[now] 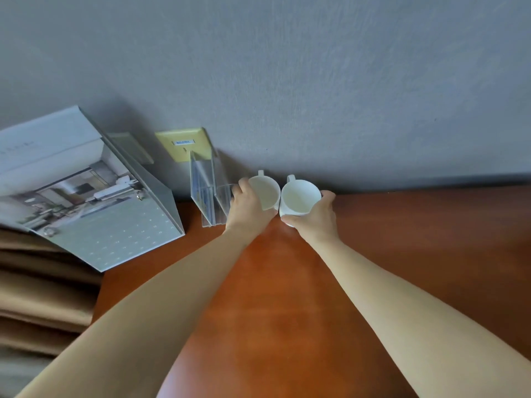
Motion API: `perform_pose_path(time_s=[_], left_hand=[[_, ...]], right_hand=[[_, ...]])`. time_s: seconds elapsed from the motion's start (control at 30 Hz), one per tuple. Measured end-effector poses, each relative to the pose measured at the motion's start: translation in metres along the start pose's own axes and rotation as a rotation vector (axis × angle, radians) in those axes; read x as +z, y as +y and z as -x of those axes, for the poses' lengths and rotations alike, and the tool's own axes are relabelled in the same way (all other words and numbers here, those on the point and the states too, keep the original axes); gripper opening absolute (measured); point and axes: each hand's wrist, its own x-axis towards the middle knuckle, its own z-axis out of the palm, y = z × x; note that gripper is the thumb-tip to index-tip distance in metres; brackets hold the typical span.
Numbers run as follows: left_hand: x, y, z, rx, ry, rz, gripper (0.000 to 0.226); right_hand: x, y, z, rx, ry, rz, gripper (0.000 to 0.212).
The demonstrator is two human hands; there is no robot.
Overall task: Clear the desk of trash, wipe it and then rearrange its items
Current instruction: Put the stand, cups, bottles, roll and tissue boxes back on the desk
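Against the grey wall [316, 81], our surface [273, 297] shows no trash, so we judge rearranging underway: our left hand [247, 208] grips the left cup [267, 192], our right hand [316, 215] the right cup [298, 196], side by side near the acrylic stand [207, 191].

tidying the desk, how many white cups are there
2. The left hand grips the left cup beside the clear stand; the right hand grips the right cup next to it. Both are at the back of the desk, by the wall. No others show.

Left hand [249, 207] grips left mug [265, 192], right hand [313, 215] grips right mug [298, 196]; mugs side by side on desk [416, 239] at wall.
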Motion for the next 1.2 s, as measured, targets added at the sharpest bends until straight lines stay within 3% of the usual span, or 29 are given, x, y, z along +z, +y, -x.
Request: perform_pose_path(time_s=[0.17,0.3,0.8,1.03,1.2], left_hand=[[0.005,0.003,-0.006,-0.035,-0.001,-0.007,0.089],[0.006,0.0,-0.006,-0.019,0.014,-0.016,0.09],[0.008,-0.002,-0.008,0.002,0.062,-0.118,0.092],[-0.007,0.008,0.008,0.172,-0.014,-0.162,0.109],[-0.027,0.016,0.03,0.356,-0.004,-0.333,0.092]], right_hand=[[-0.001,-0.001,-0.014,-0.065,-0.084,0.04,0.103],[-0.006,0.005,-0.018,-0.125,-0.111,0.095,0.091],[-0.004,-0.003,-0.015,-0.187,-0.045,0.164,0.085],[-0.016,-0.016,-0.003,-0.14,-0.091,0.255,0.099],[-0.039,-0.034,0.014,-0.082,-0.146,0.466,0.079]])
